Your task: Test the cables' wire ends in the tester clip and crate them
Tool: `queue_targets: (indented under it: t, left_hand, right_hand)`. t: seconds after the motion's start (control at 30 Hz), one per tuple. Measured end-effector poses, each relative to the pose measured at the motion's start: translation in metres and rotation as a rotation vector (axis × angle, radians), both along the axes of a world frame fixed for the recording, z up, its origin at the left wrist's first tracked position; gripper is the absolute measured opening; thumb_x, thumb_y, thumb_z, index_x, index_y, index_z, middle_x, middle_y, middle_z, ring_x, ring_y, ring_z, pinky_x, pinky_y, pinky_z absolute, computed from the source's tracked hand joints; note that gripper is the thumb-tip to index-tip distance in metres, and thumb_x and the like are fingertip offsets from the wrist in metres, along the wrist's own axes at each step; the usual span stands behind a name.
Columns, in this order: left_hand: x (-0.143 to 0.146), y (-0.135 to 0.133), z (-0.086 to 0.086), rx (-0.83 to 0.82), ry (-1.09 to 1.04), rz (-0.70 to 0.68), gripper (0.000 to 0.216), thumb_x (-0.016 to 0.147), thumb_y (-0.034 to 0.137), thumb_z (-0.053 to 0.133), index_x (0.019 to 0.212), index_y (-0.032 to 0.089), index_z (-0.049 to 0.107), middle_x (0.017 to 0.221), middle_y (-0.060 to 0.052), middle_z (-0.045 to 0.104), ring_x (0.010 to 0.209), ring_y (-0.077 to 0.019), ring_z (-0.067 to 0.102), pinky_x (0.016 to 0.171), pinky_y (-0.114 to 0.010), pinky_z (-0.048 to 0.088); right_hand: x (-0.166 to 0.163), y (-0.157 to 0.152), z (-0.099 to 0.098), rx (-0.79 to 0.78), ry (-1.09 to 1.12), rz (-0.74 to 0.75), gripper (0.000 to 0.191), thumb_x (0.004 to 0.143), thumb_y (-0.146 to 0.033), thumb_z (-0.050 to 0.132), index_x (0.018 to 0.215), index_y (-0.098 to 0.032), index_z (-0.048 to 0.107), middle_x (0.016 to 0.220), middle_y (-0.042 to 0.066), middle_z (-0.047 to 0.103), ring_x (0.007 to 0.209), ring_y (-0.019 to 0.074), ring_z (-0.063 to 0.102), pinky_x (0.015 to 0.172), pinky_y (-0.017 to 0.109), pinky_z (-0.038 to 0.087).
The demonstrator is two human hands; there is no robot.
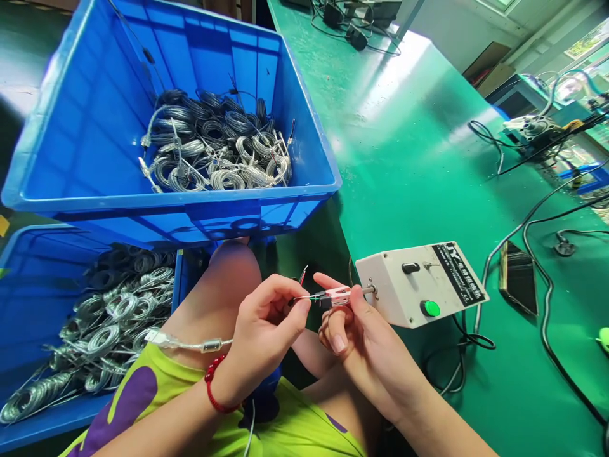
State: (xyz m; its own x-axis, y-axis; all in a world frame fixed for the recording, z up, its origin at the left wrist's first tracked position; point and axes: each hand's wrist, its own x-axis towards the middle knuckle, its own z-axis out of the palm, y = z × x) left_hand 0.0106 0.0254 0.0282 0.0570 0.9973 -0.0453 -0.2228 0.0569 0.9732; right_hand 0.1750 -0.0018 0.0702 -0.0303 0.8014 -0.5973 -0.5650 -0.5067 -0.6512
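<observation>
My left hand is closed in a pinch on a thin wire end of a braided cable that trails over my wrist. My right hand is closed on a small pink-and-white connector piece on that wire, held right at the metal shaft sticking out of a small beige machine box with a green button. The two hands are almost touching, just off the edge of the green bench.
A blue crate of coiled silver cables sits upper left above a second blue crate with more coils. A phone and black cords lie on the green bench to the right.
</observation>
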Motion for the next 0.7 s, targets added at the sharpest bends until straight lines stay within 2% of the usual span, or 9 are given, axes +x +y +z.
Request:
queue_targets:
  t: [0.33, 0.4, 0.47, 0.5, 0.53, 0.6, 0.63, 0.67, 0.7]
  left_hand:
    - [0.001, 0.0, -0.004, 0.018, -0.05, -0.031, 0.008, 0.091, 0.019, 0.083, 0.085, 0.021, 0.077, 0.071, 0.001, 0.073, 0.055, -0.0099, 0.058, 0.05, -0.018, 0.046]
    - [0.001, -0.001, -0.004, 0.016, -0.04, -0.033, 0.008, 0.092, 0.021, 0.084, 0.086, 0.021, 0.078, 0.071, 0.001, 0.074, 0.054, -0.0105, 0.059, 0.049, -0.018, 0.046]
    - [0.0, -0.001, -0.004, 0.014, -0.021, -0.026, 0.009, 0.092, 0.024, 0.085, 0.086, 0.021, 0.078, 0.071, 0.0, 0.074, 0.054, -0.0111, 0.059, 0.049, -0.019, 0.046]
    - [0.0, -0.001, -0.004, 0.013, -0.012, -0.024, 0.01, 0.091, 0.025, 0.085, 0.086, 0.021, 0.078, 0.07, 0.0, 0.074, 0.055, -0.0114, 0.059, 0.049, -0.019, 0.047]
    - [0.0, -0.001, -0.004, 0.015, -0.008, -0.024, 0.011, 0.091, 0.026, 0.086, 0.086, 0.021, 0.078, 0.07, 0.0, 0.073, 0.055, -0.0116, 0.059, 0.05, -0.019, 0.047]
    - [-0.001, -0.001, -0.004, 0.02, -0.01, -0.029, 0.011, 0.091, 0.027, 0.086, 0.086, 0.02, 0.079, 0.07, 0.0, 0.072, 0.056, -0.0118, 0.06, 0.051, -0.019, 0.048]
    - [-0.001, -0.001, -0.004, 0.022, -0.014, -0.031, 0.011, 0.091, 0.027, 0.086, 0.086, 0.02, 0.079, 0.07, 0.0, 0.072, 0.057, -0.0118, 0.06, 0.052, -0.019, 0.048]
    - [-0.001, -0.002, -0.004, 0.024, -0.018, -0.031, 0.011, 0.091, 0.027, 0.085, 0.086, 0.02, 0.079, 0.07, 0.0, 0.071, 0.057, -0.0117, 0.059, 0.052, -0.019, 0.047]
    - [-0.001, -0.002, -0.004, 0.024, -0.02, -0.03, 0.012, 0.091, 0.027, 0.085, 0.085, 0.02, 0.079, 0.07, 0.0, 0.071, 0.058, -0.0115, 0.059, 0.052, -0.019, 0.046]
  right_hand:
    - [0.001, 0.001, 0.0, -0.013, -0.061, 0.048, 0.078, 0.092, -0.075, 0.09, 0.145, -0.019, 0.081, 0.06, 0.002, 0.073, 0.058, 0.0156, 0.059, 0.063, 0.026, 0.046]
    - [0.001, 0.002, -0.003, -0.027, -0.108, 0.109, 0.084, 0.094, -0.085, 0.079, 0.143, -0.018, 0.081, 0.06, 0.003, 0.073, 0.053, 0.0154, 0.057, 0.058, 0.025, 0.044]
    - [0.0, -0.001, -0.002, -0.023, -0.189, 0.245, 0.094, 0.098, -0.097, 0.053, 0.126, -0.014, 0.087, 0.058, 0.007, 0.072, 0.046, 0.0154, 0.051, 0.049, 0.026, 0.035]
    - [0.0, -0.005, 0.0, 0.029, -0.276, 0.323, 0.096, 0.101, -0.097, 0.043, 0.114, -0.013, 0.089, 0.058, 0.008, 0.071, 0.045, 0.0157, 0.051, 0.048, 0.027, 0.033]
    - [0.001, -0.009, 0.004, 0.137, -0.408, 0.392, 0.091, 0.106, -0.091, 0.041, 0.103, -0.014, 0.089, 0.059, 0.009, 0.072, 0.047, 0.0163, 0.053, 0.048, 0.028, 0.033]
    - [0.004, -0.019, 0.017, 0.524, -0.784, 0.435, 0.059, 0.113, -0.064, 0.057, 0.092, -0.018, 0.088, 0.064, 0.007, 0.073, 0.055, 0.0173, 0.059, 0.054, 0.03, 0.039]
    - [0.007, -0.023, 0.025, 0.755, -0.987, 0.39, 0.039, 0.111, -0.045, 0.066, 0.091, -0.019, 0.088, 0.066, 0.005, 0.074, 0.058, 0.0172, 0.06, 0.058, 0.031, 0.041]
    - [0.011, -0.027, 0.032, 0.945, -1.147, 0.306, 0.027, 0.108, -0.031, 0.069, 0.091, -0.021, 0.087, 0.065, 0.003, 0.071, 0.058, 0.0164, 0.058, 0.059, 0.032, 0.039]
    - [0.016, -0.029, 0.038, 1.048, -1.258, 0.207, 0.025, 0.107, -0.023, 0.067, 0.091, -0.022, 0.087, 0.064, 0.001, 0.068, 0.057, 0.016, 0.055, 0.059, 0.033, 0.039]
